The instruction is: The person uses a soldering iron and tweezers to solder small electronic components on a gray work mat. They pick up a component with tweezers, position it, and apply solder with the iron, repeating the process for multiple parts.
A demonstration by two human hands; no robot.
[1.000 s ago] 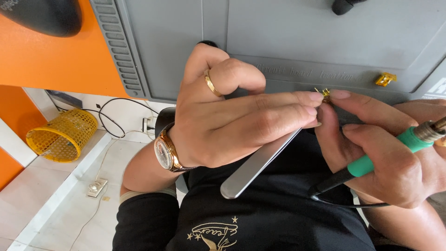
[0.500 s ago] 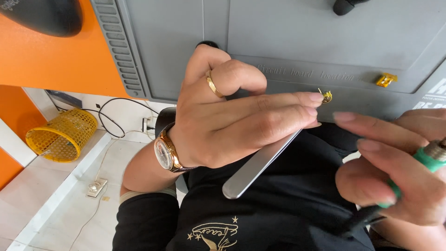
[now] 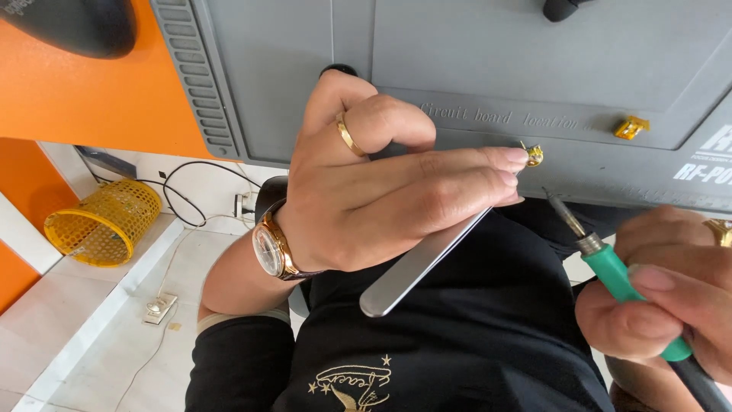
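Observation:
My left hand (image 3: 389, 191), with a gold ring and a gold wristwatch, grips steel tweezers (image 3: 415, 267). At the tweezer tips sits a tiny gold part (image 3: 534, 156), held just above the front edge of the grey work mat (image 3: 488, 76). My right hand (image 3: 663, 294) at the lower right grips a soldering iron with a green handle (image 3: 621, 278). Its metal tip (image 3: 560, 210) points up and left, a short way below and right of the gold part, not touching it.
A second small gold part (image 3: 631, 127) lies on the mat to the right. A black knob (image 3: 564, 8) sits at the mat's far edge. An orange surface (image 3: 84, 91) lies left. Below are a yellow mesh basket (image 3: 103, 221), black cables (image 3: 191, 191) and a white floor.
My right hand pulled back from the tweezer tips, down and to the right, then turned the soldering iron so its tip points at the gold part. The left hand stayed still.

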